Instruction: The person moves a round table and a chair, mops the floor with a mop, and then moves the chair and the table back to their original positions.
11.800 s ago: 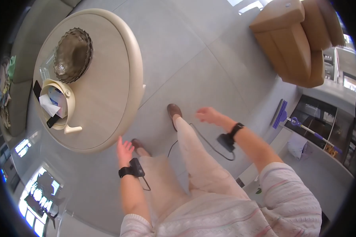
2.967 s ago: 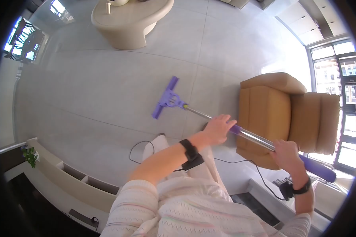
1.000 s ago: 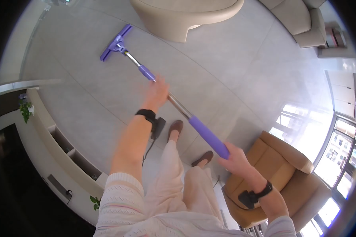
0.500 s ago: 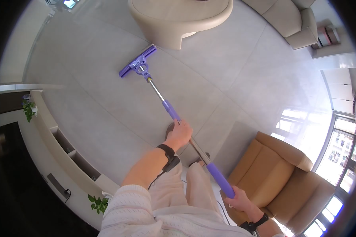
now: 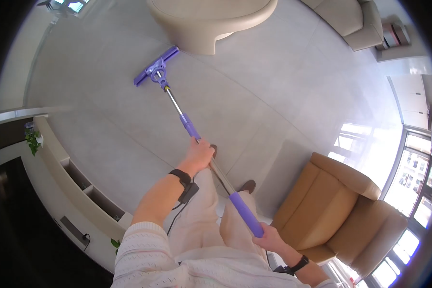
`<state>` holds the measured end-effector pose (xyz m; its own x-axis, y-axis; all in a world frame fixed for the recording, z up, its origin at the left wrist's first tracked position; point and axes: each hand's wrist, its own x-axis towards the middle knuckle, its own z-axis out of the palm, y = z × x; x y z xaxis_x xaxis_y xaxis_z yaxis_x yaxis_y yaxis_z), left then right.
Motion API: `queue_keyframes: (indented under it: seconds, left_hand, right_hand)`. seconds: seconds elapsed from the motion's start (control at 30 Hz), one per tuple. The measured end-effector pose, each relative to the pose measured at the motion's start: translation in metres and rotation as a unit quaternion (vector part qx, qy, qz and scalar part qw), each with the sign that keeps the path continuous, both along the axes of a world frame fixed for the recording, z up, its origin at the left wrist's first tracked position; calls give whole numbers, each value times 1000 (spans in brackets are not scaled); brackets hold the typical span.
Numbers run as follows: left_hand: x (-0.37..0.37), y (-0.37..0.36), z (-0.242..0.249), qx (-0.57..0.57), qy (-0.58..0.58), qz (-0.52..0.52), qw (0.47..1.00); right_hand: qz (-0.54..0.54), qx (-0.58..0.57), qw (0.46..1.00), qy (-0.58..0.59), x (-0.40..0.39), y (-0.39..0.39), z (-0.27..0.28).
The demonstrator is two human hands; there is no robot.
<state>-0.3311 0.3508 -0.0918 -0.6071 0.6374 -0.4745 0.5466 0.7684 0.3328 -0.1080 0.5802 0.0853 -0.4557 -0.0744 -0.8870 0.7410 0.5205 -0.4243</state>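
A purple sponge mop (image 5: 174,102) stretches from the lower right toward the upper left, its wide purple head (image 5: 156,67) resting on the grey floor. My left hand (image 5: 199,154) is wrapped round the metal pole just below the purple collar. At the top end of the handle, my right hand (image 5: 268,237) grips the purple sleeve (image 5: 246,214). Both wrists wear black bands, and a small black box sits at the left one. The palm sides of both hands are hidden.
A beige rounded table (image 5: 192,41) stands just beyond the mop head. A brown leather chair (image 5: 317,201) is at my right, and a grey sofa (image 5: 343,19) at the upper right. Along the left runs a low cabinet (image 5: 55,144) with plants and a dark screen.
The mop and both hands have shifted left in view, and the mop head appears slightly farther up. Both hands keep their hold on the mop. My feet have shifted too.
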Motion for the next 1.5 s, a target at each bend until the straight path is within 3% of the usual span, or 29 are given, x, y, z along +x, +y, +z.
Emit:
queue_keyframes:
  seconds: [0.03,0.1,0.23,0.33,0.57,0.7,0.8,0.93,0.97,1.07,1.13,1.23,1.27,1.33,1.37,1.4,1.43,1.5]
  left_hand:
    - [7,10,0,-6,-12,-10,1000]
    - [25,32,-2,-11,-19,-20,1000]
    - [75,90,13,-64,-42,-106,991]
    - [120,143,36,-51,-80,-159,983]
    - [228,247,81,143,-122,-249,950]
    - [237,281,105,223,-141,-205,943]
    - [211,282,110,247,-117,-143,951]
    - [162,251,97,246,-99,-88,960]
    - [147,234,91,243,-103,-58,963]
    - [98,179,61,191,-84,8,978]
    - [65,134,21,139,-59,51,987]
    - [-3,39,23,27,-13,114,993]
    - [-18,11,15,-36,22,152,987]
    - [-33,-51,-18,-43,159,222,961]
    - [-42,-75,-5,-57,127,246,959]
    - [-52,-98,8,-71,95,269,956]
    - [-59,-120,2,-76,82,290,951]
    - [-70,-156,-1,-67,51,335,939]
  right_hand:
    - [-4,0,1000,5,8,8,6]
    - [-71,17,993,-96,23,29,20]
    - [-71,51,996,-26,90,68,44]
    - [-166,58,977,-120,127,96,84]
    - [-158,137,957,-199,235,176,174]
    - [-94,208,949,-219,222,232,222]
    - [-74,223,951,-203,164,242,232]
    - [-38,236,959,-150,69,209,220]
    - [6,189,972,-140,66,225,196]
    - [-11,162,970,-178,13,207,142]
    - [108,136,983,-67,-24,182,92]
    - [51,58,995,-61,-113,82,52]
    - [56,46,995,-69,-138,48,40]
    - [127,-15,992,11,-168,-5,-11]
    - [151,-25,988,-28,-193,-39,-21]
    - [187,-17,978,90,-195,-62,-56]
    - [183,-44,981,52,-220,-96,-49]
    - [204,-42,969,134,-224,-140,-79]
